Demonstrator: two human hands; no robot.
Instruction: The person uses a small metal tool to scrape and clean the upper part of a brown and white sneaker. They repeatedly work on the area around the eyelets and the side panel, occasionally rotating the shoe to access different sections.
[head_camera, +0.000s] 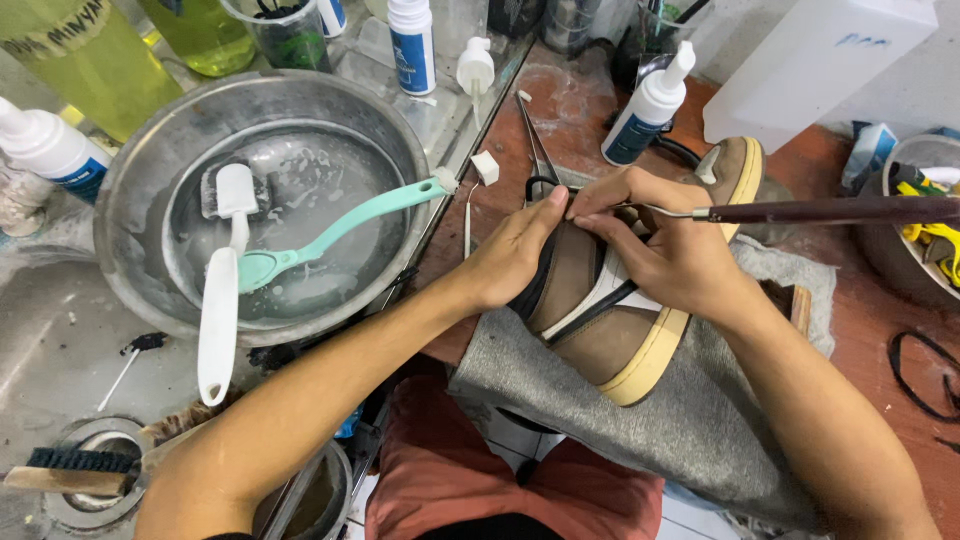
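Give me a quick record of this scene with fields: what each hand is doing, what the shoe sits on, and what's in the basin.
left hand: pressed on the shoe by its collar
right hand: holds a long-handled tool, tip at the collar
shoe: brown, cream sole, on a grey cloth
basin: soapy water, white brush, teal brush

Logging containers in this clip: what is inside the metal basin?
The metal basin holds a white brush and a teal brush, both lying in shallow soapy water. The brushes hide part of the basin floor.
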